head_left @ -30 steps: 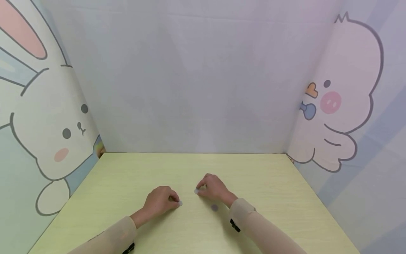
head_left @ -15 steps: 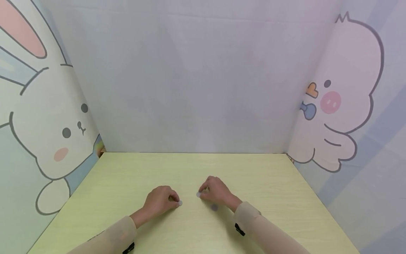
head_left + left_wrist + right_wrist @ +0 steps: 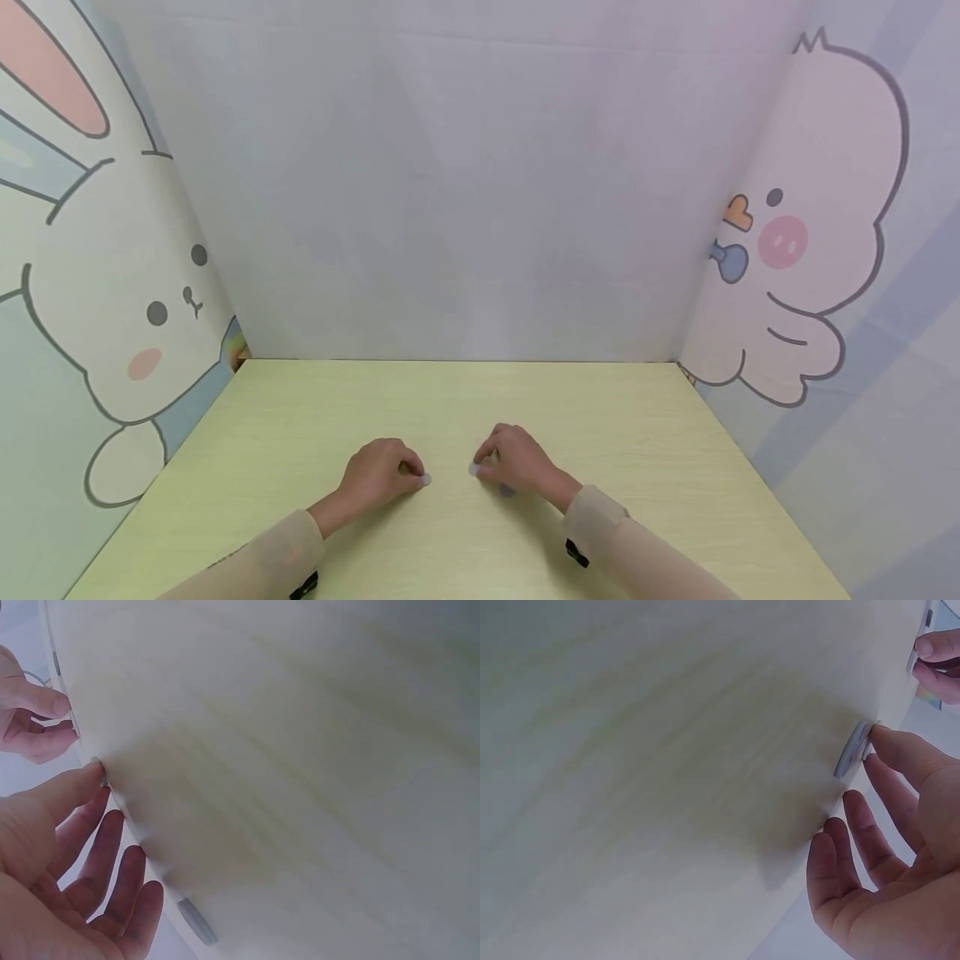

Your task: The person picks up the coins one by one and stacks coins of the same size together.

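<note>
Left hand [image 3: 377, 477] pinches one pale disc [image 3: 427, 480]; right hand [image 3: 519, 460] pinches another disc [image 3: 473, 470], near a grey disc [image 3: 507, 492] on the table [image 3: 660, 450].

head view: bright, even, diffuse light, apparently from above; soft shadows lie on the tabletop [image 3: 480, 400] below the left hand [image 3: 375, 473] and right hand [image 3: 519, 458]; back wall [image 3: 450, 183] mottled, faintly pink at upper right. both wrist views: dimmer, hazy, low in contrast; tabletop grain soft and smeared; blurred shadow beside the fingers.
</note>
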`<action>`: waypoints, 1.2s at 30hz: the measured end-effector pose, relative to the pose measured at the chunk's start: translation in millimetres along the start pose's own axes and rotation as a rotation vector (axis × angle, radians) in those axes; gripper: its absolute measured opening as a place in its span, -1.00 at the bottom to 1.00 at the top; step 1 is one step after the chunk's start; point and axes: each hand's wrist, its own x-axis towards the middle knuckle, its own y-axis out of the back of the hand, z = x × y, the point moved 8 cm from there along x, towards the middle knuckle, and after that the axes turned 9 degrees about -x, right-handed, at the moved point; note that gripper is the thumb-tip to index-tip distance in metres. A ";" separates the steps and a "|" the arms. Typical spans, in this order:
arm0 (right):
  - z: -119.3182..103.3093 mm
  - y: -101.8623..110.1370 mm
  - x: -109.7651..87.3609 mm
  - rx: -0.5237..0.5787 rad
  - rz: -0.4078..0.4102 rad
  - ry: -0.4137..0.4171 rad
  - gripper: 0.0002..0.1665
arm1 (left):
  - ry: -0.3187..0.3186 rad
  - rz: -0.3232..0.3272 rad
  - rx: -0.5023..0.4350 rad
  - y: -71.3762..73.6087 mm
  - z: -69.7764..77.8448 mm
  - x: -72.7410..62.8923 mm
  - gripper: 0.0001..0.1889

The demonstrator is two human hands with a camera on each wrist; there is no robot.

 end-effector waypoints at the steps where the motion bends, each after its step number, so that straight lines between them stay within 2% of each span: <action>1: -1.1 0.6 -1.0 0.000 0.003 0.007 -0.91 | 0.001 0.000 0.000 0.0 0.0 0.0 -0.88; 8: -5.2 4.8 -6.2 -0.001 0.016 0.036 -0.92 | 0.001 0.002 0.008 -0.6 -0.5 0.5 -0.87; 22: -1.9 4.8 -10.7 -0.002 0.004 0.027 -0.93 | 0.012 -0.004 0.011 -2.0 -2.1 1.1 -0.87; 29: -1.7 4.3 -11.3 0.012 0.004 0.028 -0.93 | -0.010 0.007 0.034 -1.4 -1.1 1.2 -0.86; 36: 0.1 2.3 -10.8 0.014 0.006 0.026 -0.91 | -0.006 -0.002 0.030 -2.1 -1.8 0.6 -0.85</action>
